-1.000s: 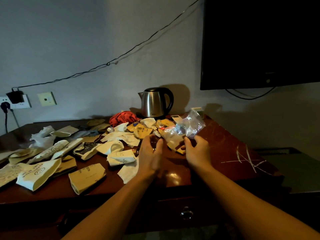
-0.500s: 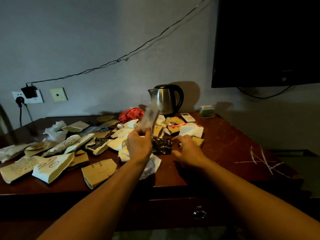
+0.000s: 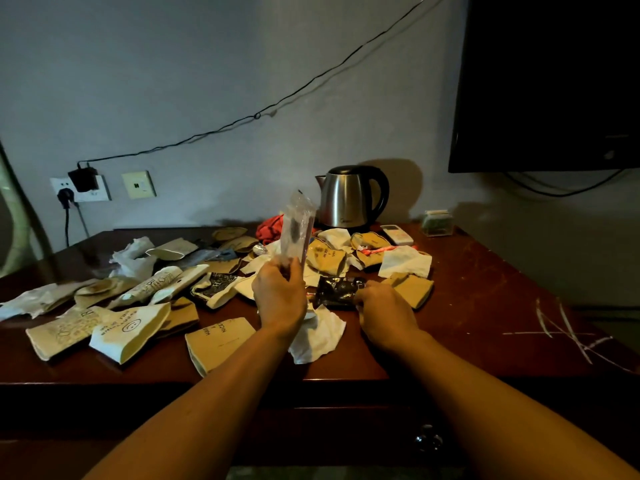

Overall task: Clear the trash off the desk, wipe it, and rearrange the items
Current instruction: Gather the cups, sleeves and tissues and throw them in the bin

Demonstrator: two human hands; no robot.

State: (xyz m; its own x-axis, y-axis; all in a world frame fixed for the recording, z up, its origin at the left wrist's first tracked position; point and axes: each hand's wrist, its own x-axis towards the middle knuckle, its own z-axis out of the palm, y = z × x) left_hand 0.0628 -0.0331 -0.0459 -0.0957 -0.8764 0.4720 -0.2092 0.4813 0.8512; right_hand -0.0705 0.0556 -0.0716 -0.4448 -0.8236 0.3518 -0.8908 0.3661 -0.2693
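Mid trash-grab on a dim, messy desk [image 3: 485, 289].

Left hand [image 3: 278, 299] pinching clear plastic bag [image 3: 297, 230] upright above the pile, right hand [image 3: 384, 311] closing on black wrapper [image 3: 337, 291]. Probably best stuffing wrapper into bag, avoiding kettle [image 3: 349, 197]. Scratched red-brown wood, grey wall.

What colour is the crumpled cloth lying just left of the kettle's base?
Red, with dark streaks. The cloth shows in the head view, beside the kettle.
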